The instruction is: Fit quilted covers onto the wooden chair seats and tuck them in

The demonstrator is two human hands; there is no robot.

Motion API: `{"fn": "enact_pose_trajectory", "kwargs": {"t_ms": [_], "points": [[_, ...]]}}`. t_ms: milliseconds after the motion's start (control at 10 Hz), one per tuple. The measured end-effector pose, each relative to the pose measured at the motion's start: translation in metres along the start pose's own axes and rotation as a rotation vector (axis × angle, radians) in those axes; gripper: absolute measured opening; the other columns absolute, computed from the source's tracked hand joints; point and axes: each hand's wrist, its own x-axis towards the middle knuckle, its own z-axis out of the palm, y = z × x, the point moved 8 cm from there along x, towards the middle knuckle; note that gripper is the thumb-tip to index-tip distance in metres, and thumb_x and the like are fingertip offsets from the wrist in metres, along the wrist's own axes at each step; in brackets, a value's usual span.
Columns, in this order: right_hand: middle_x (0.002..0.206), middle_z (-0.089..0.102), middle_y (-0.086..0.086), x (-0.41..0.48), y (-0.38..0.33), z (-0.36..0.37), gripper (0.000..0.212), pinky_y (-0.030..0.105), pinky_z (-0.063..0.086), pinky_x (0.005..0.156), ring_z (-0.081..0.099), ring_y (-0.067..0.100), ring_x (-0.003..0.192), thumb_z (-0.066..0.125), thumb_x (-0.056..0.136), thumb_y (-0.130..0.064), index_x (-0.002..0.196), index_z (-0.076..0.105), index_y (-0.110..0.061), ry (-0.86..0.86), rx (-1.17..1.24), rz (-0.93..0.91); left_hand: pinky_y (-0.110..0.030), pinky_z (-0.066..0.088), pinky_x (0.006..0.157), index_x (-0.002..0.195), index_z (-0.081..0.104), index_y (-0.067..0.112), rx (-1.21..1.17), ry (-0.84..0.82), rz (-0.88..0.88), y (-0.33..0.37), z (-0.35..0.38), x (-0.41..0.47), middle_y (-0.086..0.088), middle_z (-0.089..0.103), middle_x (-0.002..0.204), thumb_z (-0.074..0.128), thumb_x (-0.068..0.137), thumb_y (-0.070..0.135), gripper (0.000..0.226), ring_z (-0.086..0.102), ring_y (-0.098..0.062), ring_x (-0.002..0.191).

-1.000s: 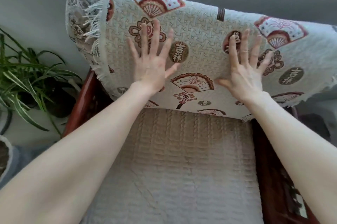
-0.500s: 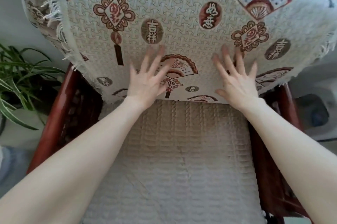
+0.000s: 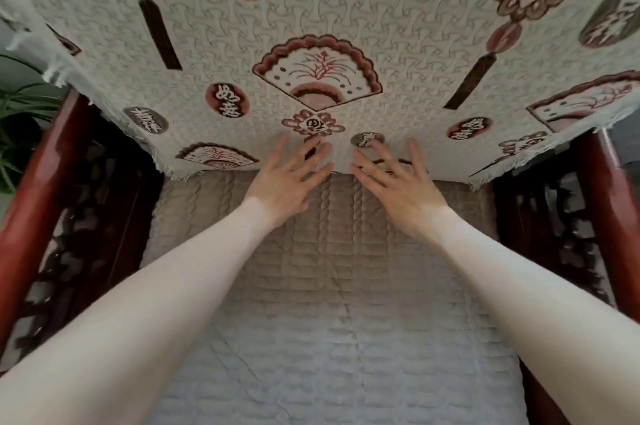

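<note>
Reaching forward with both bare arms, the person has both hands at the back edge of the chair seat.

Left hand (image 3: 282, 184): palm down, fingers (image 3: 280, 156) straight and fanned apart, tips over the bottom strip of the patterned cover (image 3: 346, 9). It grips nothing.

Right hand (image 3: 398, 187): same posture, fingers (image 3: 417, 156) spread wide and straight, tips over the same strip. It grips nothing.

The two hands sit just beside each other near the middle of the back edge, with a narrow gap between them. The fingertips are motion-blurred, so it cannot be told whether they press the cloth or only lie over it.

Patterned cover: cream woven cloth with red-brown fans, knots and round medallions. It is draped down the chair back. Its fringed hem hangs to the back edge of the seat and overlaps the quilted seat cover (image 3: 329, 303). The hem's left and right ends reach the tops of the armrest posts.

Quilted seat cover: beige, stitched in rows, with cable-like ridges running front to back near the back edge. It lies flat across the seat from left edge to right edge, with a few light creases near the middle.

Chair frame: dark red wood, with a left armrest (image 3: 38, 182) and a right armrest (image 3: 604, 203). A carved openwork panel sits beneath each. A green plant (image 3: 14, 120) stands beyond the left armrest.
</note>
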Motion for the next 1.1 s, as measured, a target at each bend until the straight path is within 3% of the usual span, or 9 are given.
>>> {"fn": "enact_pose_trajectory", "kwargs": {"t_ms": [100, 200, 300, 400, 500, 600, 800, 900, 1100], "points": [[0.152, -0.022, -0.004, 0.002, 0.019, 0.047, 0.073, 0.055, -0.035, 0.098, -0.012, 0.023, 0.149, 0.040, 0.096, -0.025, 0.152, -0.008, -0.020, -0.195, -0.077, 0.087, -0.063, -0.024, 0.102, 0.150, -0.014, 0.025, 0.012, -0.036, -0.047, -0.013, 0.037, 0.004, 0.000, -0.030, 0.153, 0.025, 0.101, 0.050, 0.068, -0.027, -0.023, 0.142], [0.157, 0.024, 0.000, -0.022, 0.045, 0.075, 0.080, 0.054, -0.023, 0.109, 0.026, 0.026, 0.145, 0.070, 0.080, -0.037, 0.148, 0.035, -0.013, -0.155, 0.024, 0.232, -0.066, -0.017, 0.105, 0.147, -0.016, 0.025, -0.063, -0.113, -0.200, -0.042, 0.086, -0.016, 0.003, -0.035, 0.146, 0.024, 0.101, 0.049, 0.065, -0.028, -0.018, 0.140], [0.159, 0.020, 0.001, -0.023, 0.015, 0.089, 0.073, 0.061, -0.016, 0.111, 0.014, 0.029, 0.148, 0.057, 0.087, -0.044, 0.149, 0.032, -0.016, -0.148, 0.068, 0.211, -0.066, -0.007, 0.108, 0.152, 0.000, 0.024, -0.157, -0.119, -0.161, -0.024, 0.100, -0.020, -0.001, -0.023, 0.152, 0.021, 0.099, 0.046, 0.062, -0.013, -0.026, 0.147], [0.159, 0.016, -0.003, 0.012, -0.030, 0.082, 0.066, 0.062, -0.001, 0.113, 0.015, 0.025, 0.148, 0.029, 0.091, -0.048, 0.150, 0.032, -0.019, -0.137, 0.107, 0.060, -0.063, -0.006, 0.108, 0.151, 0.022, 0.024, -0.127, -0.077, -0.019, 0.005, 0.093, 0.002, -0.003, 0.006, 0.160, 0.014, 0.095, 0.045, 0.060, 0.006, -0.022, 0.148], [0.153, -0.009, -0.011, 0.024, -0.011, 0.096, 0.071, 0.052, -0.026, 0.109, -0.002, 0.015, 0.149, 0.001, 0.091, -0.052, 0.154, 0.017, -0.024, -0.225, 0.044, 0.125, -0.061, -0.014, 0.109, 0.152, -0.006, 0.026, -0.073, -0.137, -0.053, -0.014, 0.112, 0.005, 0.004, -0.012, 0.160, 0.009, 0.098, 0.049, 0.061, -0.014, -0.016, 0.147], [0.151, -0.017, -0.015, 0.002, 0.015, 0.114, 0.067, 0.048, -0.038, 0.097, -0.007, 0.011, 0.149, -0.004, 0.096, -0.051, 0.155, 0.012, -0.026, -0.350, -0.048, 0.208, -0.061, -0.009, 0.111, 0.154, -0.002, 0.027, -0.049, -0.221, -0.188, -0.047, 0.135, -0.018, 0.010, -0.011, 0.159, 0.006, 0.095, 0.057, 0.066, -0.011, -0.011, 0.147], [0.161, -0.014, -0.011, -0.056, 0.034, 0.112, 0.064, 0.064, -0.014, 0.109, -0.020, 0.019, 0.147, 0.007, 0.099, -0.055, 0.155, 0.005, -0.026, -0.590, 0.153, 0.461, -0.066, -0.003, 0.110, 0.153, 0.001, 0.030, -0.316, -0.438, -0.500, -0.076, 0.148, -0.084, 0.006, -0.010, 0.161, 0.009, 0.095, 0.061, 0.067, -0.014, -0.021, 0.147], [0.161, -0.014, -0.009, -0.079, 0.025, 0.089, 0.062, 0.062, -0.008, 0.112, -0.016, 0.022, 0.148, 0.015, 0.101, -0.053, 0.155, 0.002, -0.027, -0.572, 0.338, 0.488, -0.064, -0.005, 0.111, 0.153, 0.008, 0.028, -0.361, -0.470, -0.461, -0.064, 0.123, -0.108, 0.001, -0.001, 0.162, 0.010, 0.096, 0.059, 0.065, -0.010, -0.023, 0.147], [0.163, 0.006, 0.000, -0.106, 0.005, -0.004, 0.069, 0.042, 0.024, 0.115, 0.020, 0.027, 0.147, 0.050, 0.098, -0.039, 0.155, 0.016, -0.019, -0.228, 0.817, 0.495, -0.055, 0.015, 0.115, 0.150, 0.027, 0.016, -0.599, -0.134, -0.385, -0.030, 0.019, -0.131, -0.013, 0.022, 0.157, 0.037, 0.096, 0.052, 0.066, 0.016, -0.029, 0.146]]}}
